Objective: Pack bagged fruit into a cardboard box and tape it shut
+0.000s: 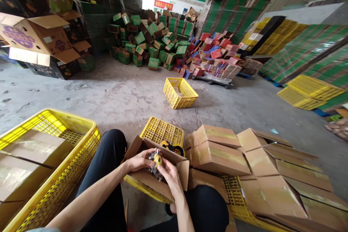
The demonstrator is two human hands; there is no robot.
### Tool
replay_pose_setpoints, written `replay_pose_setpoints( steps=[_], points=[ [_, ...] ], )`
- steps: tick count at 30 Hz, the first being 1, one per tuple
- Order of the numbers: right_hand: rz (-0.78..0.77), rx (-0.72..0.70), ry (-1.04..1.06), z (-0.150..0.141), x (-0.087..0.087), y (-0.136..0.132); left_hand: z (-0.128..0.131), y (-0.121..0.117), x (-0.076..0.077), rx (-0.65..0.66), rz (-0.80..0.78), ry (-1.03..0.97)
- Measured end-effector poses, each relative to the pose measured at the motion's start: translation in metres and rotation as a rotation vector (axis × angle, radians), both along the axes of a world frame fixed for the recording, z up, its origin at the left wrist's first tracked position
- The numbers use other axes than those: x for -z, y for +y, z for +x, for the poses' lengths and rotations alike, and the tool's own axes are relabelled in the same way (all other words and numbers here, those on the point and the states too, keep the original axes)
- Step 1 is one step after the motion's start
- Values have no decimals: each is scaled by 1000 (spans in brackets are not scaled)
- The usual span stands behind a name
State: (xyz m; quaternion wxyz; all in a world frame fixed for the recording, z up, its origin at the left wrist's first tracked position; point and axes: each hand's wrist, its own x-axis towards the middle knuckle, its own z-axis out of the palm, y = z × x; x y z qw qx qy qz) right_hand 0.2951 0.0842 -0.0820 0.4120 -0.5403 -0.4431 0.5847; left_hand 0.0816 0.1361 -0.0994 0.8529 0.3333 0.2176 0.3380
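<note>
Between my hands is a small yellow object with dark spots (157, 159), wrapped in crinkled clear plastic; its exact kind I cannot make out. My left hand (140, 160) grips the wrapping from the left, and my right hand (169, 172) has its fingers closed on the right side. Both are over an open cardboard box (183, 174) between my knees, whose inside is mostly hidden by my hands. The box rests on a yellow plastic crate (163, 130), apparently upturned. Just beyond my hands is a yellow and black tool, apparently a tape dispenser (174, 148).
At left, a yellow crate (95, 134) holds taped cardboard boxes (35, 145). More taped boxes (220, 156) are stacked on my right, partly on another yellow crate (236, 195). Ahead on the floor stands a yellow crate (181, 98). Behind it lie heaped green cartons (153, 63).
</note>
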Motion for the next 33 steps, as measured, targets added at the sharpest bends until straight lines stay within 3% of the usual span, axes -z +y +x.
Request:
replay_pose_setpoints(
  steps=[6,11,18,33],
  points=[
    [131,59,-259,7,-8,1,1,-1,-4,53,60,54],
    [192,72,-352,3,-15,-1,1,-1,1,-48,-20,143],
    [276,41,-344,-3,-19,-2,3,-2,-5,-105,-14,158],
    [169,13,-290,6,-6,-1,3,-1,2,-107,22,75]
  ],
)
